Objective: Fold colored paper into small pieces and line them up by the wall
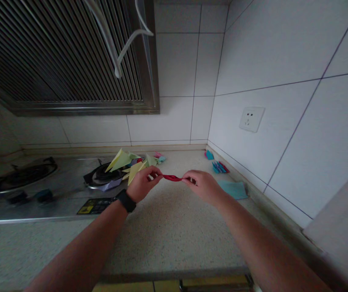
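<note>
A pale, speckled, stone-like worktop (174,239) carries a stainless-steel gas hob (68,178) at left. At right lie, from front to back, a flat, partly hidden light-blue sheet (234,189), a group of small folded blue and red pieces (219,167), and a smaller blue-and-pink group (209,155).

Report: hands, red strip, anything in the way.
Left hand and right hand each pinching one end of the red strip. Strip between them, over counter. Nothing blocking; yellow paper just beyond left hand.
</note>
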### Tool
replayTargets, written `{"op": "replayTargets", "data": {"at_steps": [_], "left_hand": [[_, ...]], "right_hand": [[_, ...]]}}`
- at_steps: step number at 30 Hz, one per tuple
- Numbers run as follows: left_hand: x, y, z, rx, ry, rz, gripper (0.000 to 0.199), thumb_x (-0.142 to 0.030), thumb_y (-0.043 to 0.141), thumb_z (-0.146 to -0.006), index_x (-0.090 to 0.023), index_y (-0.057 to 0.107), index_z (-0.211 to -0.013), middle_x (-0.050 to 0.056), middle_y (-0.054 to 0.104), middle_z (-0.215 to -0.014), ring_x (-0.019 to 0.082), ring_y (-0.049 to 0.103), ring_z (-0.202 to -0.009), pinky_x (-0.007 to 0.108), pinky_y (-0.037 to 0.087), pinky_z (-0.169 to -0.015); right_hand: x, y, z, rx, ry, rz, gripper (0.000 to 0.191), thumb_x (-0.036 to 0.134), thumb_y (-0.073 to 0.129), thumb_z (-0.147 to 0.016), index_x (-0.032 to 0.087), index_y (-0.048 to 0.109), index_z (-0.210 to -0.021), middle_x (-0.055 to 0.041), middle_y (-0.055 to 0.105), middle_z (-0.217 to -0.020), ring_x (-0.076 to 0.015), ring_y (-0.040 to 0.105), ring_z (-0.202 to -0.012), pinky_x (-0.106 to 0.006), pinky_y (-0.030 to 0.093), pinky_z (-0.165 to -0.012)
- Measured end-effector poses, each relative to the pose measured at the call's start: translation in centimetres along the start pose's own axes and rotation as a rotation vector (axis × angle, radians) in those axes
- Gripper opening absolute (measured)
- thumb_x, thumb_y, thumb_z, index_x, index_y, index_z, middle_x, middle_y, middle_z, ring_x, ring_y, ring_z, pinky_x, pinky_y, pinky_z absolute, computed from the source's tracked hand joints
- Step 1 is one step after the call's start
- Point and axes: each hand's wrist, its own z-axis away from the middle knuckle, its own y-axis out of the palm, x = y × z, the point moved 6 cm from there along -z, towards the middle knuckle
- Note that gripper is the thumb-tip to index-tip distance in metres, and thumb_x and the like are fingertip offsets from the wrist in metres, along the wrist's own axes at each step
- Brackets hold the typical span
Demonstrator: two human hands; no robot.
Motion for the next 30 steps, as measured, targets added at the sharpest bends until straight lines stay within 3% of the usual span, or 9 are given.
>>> {"op": "replayTargets", "data": {"at_steps": [7, 16, 20, 24, 27, 30], "left_hand": [[-0.9, -0.7, 0.0, -0.012, 0.092, -0.07, 0.015, -0.032, 0.064, -0.083, -0.018, 0.068, -0.082, 0.003, 0.066, -0.08, 0.01, 0.054, -0.061, 0.021, 0.044, -0.054], [-0.8, -0.7, 0.0, -0.013, 0.046, -0.097, 0.018, -0.035, 0.063, -0.084, -0.018, 0.066, -0.085, 0.002, 0.063, -0.076, 0.01, 0.053, -0.06, 0.022, 0.043, -0.054], [-0.6, -0.5, 0.0, -0.008, 0.013, -0.078, 0.023, -0.039, 0.06, -0.086, -0.017, 0.064, -0.092, 0.001, 0.061, -0.075, 0.011, 0.053, -0.061, 0.022, 0.044, -0.054], [-0.3, -0.2, 0.1, 0.029, 0.004, -0.101, 0.024, -0.039, 0.057, -0.088, -0.018, 0.063, -0.096, 0.001, 0.061, -0.074, 0.011, 0.054, -0.061, 0.021, 0.043, -0.053], [-0.3, 0.5, 0.2, 0.116, 0.035, -0.142, 0.021, -0.036, 0.057, -0.086, -0.018, 0.065, -0.094, 0.002, 0.062, -0.075, 0.011, 0.055, -0.062, 0.021, 0.044, -0.054], [-0.4, 1.4, 0.4, 0.227, 0.072, -0.164, 0.02, -0.035, 0.059, -0.085, -0.018, 0.066, -0.091, 0.004, 0.064, -0.078, 0.013, 0.057, -0.066, 0.022, 0.045, -0.056]], "right_hand": [[0.5, -1.9, 0.0, -0.154, -0.114, -0.012, 0.007, 0.024, 0.06, -0.087, 0.021, 0.067, -0.087, -0.0023, 0.064, -0.078, -0.0141, 0.057, -0.072, -0.027, 0.043, -0.069], [-0.1, -1.8, 0.0, -0.143, -0.061, -0.064, 0.01, 0.023, 0.058, -0.087, 0.021, 0.067, -0.091, -0.0037, 0.065, -0.084, -0.0154, 0.057, -0.078, -0.027, 0.044, -0.071], [-1.7, -1.2, -0.4, -0.132, 0.118, -0.234, 0.013, 0.028, 0.057, -0.087, 0.02, 0.066, -0.085, -0.0026, 0.064, -0.079, -0.0149, 0.057, -0.075, -0.027, 0.042, -0.068], [-4.0, 0.3, -0.1, -0.111, 0.429, -0.648, 0.02, 0.035, 0.051, -0.087, 0.018, 0.057, -0.077, -0.0002, 0.058, -0.068, -0.0124, 0.051, -0.06, -0.025, 0.038, -0.054], [-4.8, 1.5, 0.7, -0.105, 0.666, -1.018, 0.015, 0.032, 0.054, -0.082, 0.019, 0.049, -0.077, 0.0022, 0.053, -0.065, -0.0106, 0.046, -0.055, -0.022, 0.032, -0.047], [-4.7, 2.1, 1.2, -0.04, 0.776, -1.222, 0.012, 0.026, 0.057, -0.078, 0.019, 0.048, -0.078, 0.0026, 0.051, -0.065, -0.0096, 0.045, -0.054, -0.022, 0.032, -0.048]]}}
